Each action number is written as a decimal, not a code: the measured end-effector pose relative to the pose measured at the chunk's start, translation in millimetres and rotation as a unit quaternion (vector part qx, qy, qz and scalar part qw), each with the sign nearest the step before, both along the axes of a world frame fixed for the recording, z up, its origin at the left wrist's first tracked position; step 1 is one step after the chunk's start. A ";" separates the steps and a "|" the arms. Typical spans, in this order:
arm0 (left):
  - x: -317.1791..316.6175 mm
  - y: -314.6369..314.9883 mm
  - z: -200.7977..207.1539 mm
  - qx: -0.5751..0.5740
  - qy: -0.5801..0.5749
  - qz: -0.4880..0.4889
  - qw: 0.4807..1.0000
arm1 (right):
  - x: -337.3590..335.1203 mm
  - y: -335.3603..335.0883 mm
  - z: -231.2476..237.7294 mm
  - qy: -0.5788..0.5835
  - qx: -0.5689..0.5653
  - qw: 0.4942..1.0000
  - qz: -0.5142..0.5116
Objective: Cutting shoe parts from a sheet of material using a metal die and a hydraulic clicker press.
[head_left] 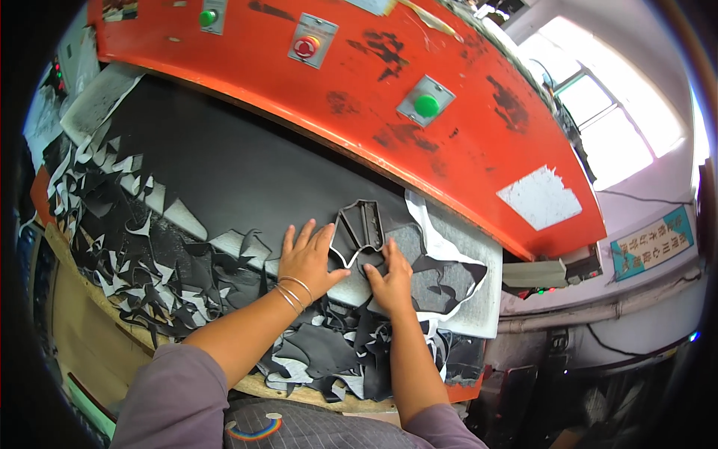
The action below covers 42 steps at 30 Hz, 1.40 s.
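Note:
A steel cutting die [366, 224] with thin walls and inner cross-bars sits on a black sheet of material [224, 161], near the sheet's cut edge. My left hand [307, 260] lies flat at the die's left side, its fingers spread and the fingertips close against the wall. On the other side, my right hand [392, 281] has thumb and fingers apart, with fingertips at the die's lower right corner. Neither hand is closed around it. Beneath the sheet, a pale cutting board [479, 299] shows at the right. Cut-out gaps and white-backed strips lie beside my right hand.
A red machine beam [449, 157] spans the far side, with green buttons [426, 105] and a red stop button [306, 47]. Black and white offcuts [161, 269] are heaped along the near and left edges. A window [598, 97] is at the right.

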<state>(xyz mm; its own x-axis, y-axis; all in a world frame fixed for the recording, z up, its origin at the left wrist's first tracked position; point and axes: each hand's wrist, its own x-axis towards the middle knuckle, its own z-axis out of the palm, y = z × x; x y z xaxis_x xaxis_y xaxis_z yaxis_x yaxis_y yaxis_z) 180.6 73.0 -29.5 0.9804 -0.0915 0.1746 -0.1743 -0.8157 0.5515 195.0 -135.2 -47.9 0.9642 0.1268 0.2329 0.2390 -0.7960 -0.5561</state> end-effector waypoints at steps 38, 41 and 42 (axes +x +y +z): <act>3.8 -28.8 6.5 0.023 0.002 -0.008 1.000 | -11.6 -28.6 -1.5 -0.172 0.020 0.983 -0.062; 6.8 -25.9 6.2 0.025 -0.011 -0.011 1.000 | -8.5 -25.8 -2.0 -0.181 0.018 0.981 -0.063; 6.7 -24.4 7.4 0.017 0.003 -0.014 1.000 | -9.0 -24.3 -2.1 -0.179 0.011 0.982 -0.064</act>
<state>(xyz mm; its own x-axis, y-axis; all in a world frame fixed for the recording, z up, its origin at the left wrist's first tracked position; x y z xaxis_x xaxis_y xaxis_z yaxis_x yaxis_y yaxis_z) 187.3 48.6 -22.2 0.9785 -0.1244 0.1642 -0.1934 -0.8290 0.5247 186.0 -159.5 -50.0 0.8281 0.0013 0.5605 0.3211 -0.8208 -0.4725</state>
